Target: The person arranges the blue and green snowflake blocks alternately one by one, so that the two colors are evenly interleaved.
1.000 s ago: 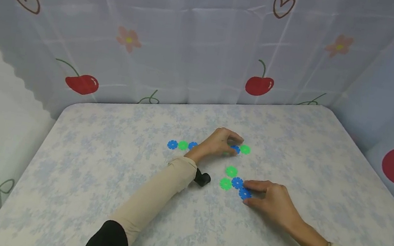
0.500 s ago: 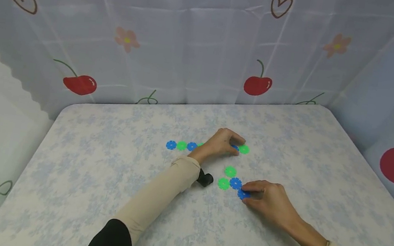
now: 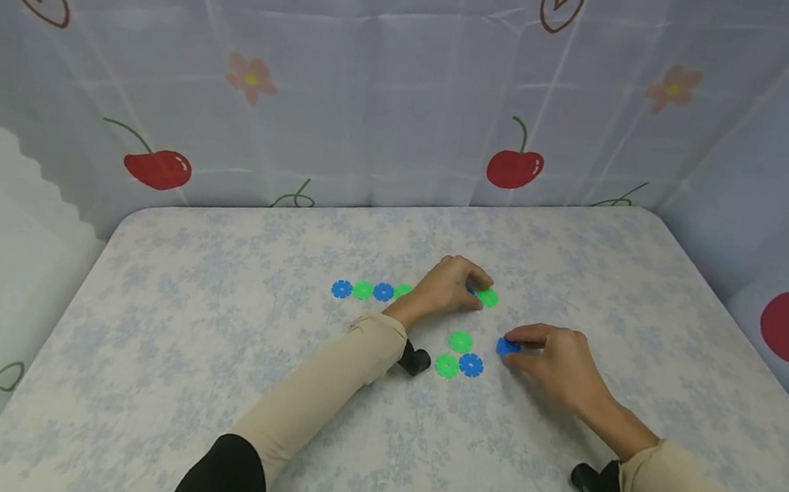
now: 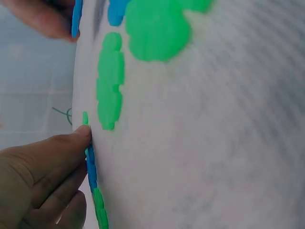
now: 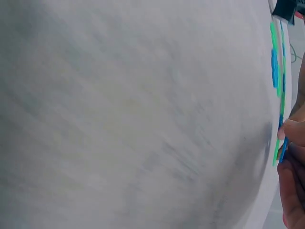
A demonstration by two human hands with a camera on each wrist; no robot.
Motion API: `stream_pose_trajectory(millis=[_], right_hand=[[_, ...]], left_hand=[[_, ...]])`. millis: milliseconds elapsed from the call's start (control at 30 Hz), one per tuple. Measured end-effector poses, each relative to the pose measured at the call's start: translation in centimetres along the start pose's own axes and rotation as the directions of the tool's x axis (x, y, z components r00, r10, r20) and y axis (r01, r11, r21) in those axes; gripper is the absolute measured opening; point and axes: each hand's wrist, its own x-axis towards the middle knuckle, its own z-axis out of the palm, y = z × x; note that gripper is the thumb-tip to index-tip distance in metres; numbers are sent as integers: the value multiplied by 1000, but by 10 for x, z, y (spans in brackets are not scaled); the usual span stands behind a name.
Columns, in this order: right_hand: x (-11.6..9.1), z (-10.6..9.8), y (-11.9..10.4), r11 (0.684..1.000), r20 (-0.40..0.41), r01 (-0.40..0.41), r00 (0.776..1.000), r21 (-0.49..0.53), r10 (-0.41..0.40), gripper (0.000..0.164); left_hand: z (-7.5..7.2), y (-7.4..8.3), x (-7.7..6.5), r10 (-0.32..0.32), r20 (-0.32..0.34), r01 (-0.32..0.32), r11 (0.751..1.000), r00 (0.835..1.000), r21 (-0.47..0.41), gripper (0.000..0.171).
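Note:
A row of flat, notched plastic discs, blue and green by turns, lies across the table; a blue disc [image 3: 341, 289] marks its left end and a green disc [image 3: 488, 297] its right. My left hand [image 3: 443, 289] holds the row near that right end, covering part of it. Between the thumb and fingers of my right hand [image 3: 562, 369] is a single blue notched disc [image 3: 505, 347], raised off the table in the left wrist view. Two loose green discs [image 3: 460, 342] and a loose blue disc [image 3: 471, 365] lie between the hands, nearer the person than the row.
The table [image 3: 195, 369] wears a pale blue floral cloth. A white curtain [image 3: 383, 110] printed with cherries and hearts hangs behind its far edge. Black wrist-worn cameras [image 3: 416, 360] stick out from both sleeves.
My right hand has picked up the nearest blue disc and carried it away from the person, towards the row's right end. My left hand has stayed nearly still at the row.

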Motion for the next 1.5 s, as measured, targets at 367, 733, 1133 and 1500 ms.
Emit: stream_pose_trajectory(millis=[367,733,1133,1500], right_hand=[[42,-8,7,998,-22,-29,999,-56,28,25],[75,-5,20,988,18,-75,997,-137,78,27],[80,1,21,987,17,-128,991,-102,130,28],[79,2,22,987,19,-135,990,-82,137,31]], left_hand=[[3,4,1,-31,-43,33,999,999,40,33],[4,1,0,-15,-38,16,999,999,29,33],[3,1,0,-8,-28,9,999,1000,35,33],[3,1,1,-4,-33,5,1000,999,25,33]])
